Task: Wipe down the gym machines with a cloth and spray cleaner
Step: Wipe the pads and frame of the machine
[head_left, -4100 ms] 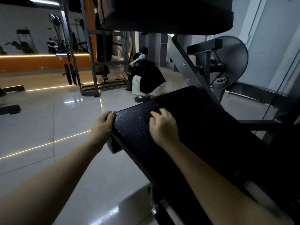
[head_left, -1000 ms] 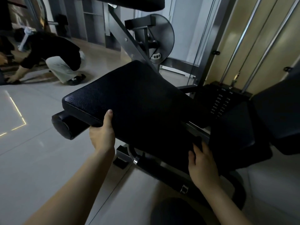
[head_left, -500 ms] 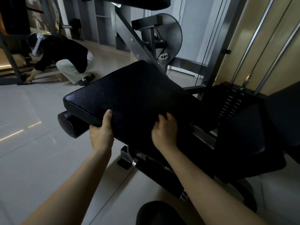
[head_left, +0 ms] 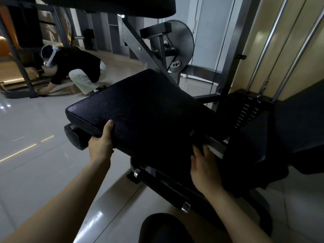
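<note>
A black textured seat pad (head_left: 149, 111) of a gym machine fills the middle of the view, tilted up toward the far side. My left hand (head_left: 100, 146) grips its near left edge, thumb on top and fingers under the rim. At the pad's near right edge is my right hand (head_left: 203, 171), its fingers stretched out and blurred against the side of the pad. Something dark lies at its fingertips; I cannot tell whether it is a cloth. No spray bottle is in view.
A black foam roller (head_left: 74, 137) sticks out under the pad's left end. The weight stack (head_left: 245, 111) and chrome guide rods (head_left: 263, 55) stand at the right. A grey cam disc (head_left: 182, 44) is behind. A person (head_left: 77, 67) crouches on the tiled floor far left.
My right hand has slid right and down along the pad's near edge, with its fingers straightened. My left hand keeps its grip on the left edge.
</note>
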`<state>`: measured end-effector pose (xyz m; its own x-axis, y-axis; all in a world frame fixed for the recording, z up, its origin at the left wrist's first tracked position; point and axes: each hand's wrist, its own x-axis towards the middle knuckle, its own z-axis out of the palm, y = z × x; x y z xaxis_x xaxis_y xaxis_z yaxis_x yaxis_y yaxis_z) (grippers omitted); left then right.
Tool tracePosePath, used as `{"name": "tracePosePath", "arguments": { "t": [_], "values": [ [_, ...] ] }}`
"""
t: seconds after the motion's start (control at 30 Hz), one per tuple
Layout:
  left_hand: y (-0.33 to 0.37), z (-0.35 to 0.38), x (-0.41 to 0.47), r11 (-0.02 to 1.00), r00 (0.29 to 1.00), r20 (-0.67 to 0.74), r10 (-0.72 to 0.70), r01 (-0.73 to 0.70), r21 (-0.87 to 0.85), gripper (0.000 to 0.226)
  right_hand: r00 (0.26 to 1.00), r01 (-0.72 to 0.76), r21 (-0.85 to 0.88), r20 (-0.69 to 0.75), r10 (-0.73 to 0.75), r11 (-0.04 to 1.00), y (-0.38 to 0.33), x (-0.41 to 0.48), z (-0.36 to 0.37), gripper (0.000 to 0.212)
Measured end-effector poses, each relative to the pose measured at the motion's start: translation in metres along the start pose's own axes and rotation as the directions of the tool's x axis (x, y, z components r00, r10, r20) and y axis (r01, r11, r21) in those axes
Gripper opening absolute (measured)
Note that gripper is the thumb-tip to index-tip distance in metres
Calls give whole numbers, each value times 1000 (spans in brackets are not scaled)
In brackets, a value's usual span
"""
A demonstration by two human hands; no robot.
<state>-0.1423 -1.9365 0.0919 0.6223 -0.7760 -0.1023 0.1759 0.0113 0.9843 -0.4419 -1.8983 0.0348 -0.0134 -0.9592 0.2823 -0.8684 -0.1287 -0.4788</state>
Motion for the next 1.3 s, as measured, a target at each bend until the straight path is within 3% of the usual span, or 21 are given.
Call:
{"name": "tracePosePath", "arguments": {
  "t": [0.13,0.3,0.5,0.57,0.63,0.8,0.9,1.13,1.2,1.3],
  "values": [
    [1,-2,1,1000,1000,7,15,-15,0,66,997,-72,-85,-48,68,994,5,-17,3,51],
    [-4,-2,5,999,999,33,40,-40,-17,63,966,-181,134,-162,201,974,-24,0,15,45],
    [-14,0,14,998,997,25,66,-67,17,56,996,-15,63,-85,21,998,-84,81,29,45],
    [-15,0,14,996,996,21,85,-86,35,50,995,71,-4,-74,-71,997,-85,122,32,45],
    [-17,-2,17,992,994,26,109,-111,66,46,997,71,-46,-38,-73,996,-72,164,31,46],
    [-18,-9,24,981,993,10,114,-114,157,85,990,-139,-72,-16,139,988,-53,230,20,49],
    [-16,-11,21,976,995,30,96,-100,193,94,993,-115,-46,-23,114,992,-66,206,27,51],
    [-13,-6,12,986,997,-9,71,-69,152,89,969,240,67,40,-243,969,-82,16,19,50],
    [-15,-3,10,987,995,-48,84,-76,138,89,947,314,60,59,-317,948,-76,2,13,53],
    [-17,-1,13,990,995,-62,84,-76,119,92,974,227,-37,7,-227,973,-65,49,15,57]
  ]
}}
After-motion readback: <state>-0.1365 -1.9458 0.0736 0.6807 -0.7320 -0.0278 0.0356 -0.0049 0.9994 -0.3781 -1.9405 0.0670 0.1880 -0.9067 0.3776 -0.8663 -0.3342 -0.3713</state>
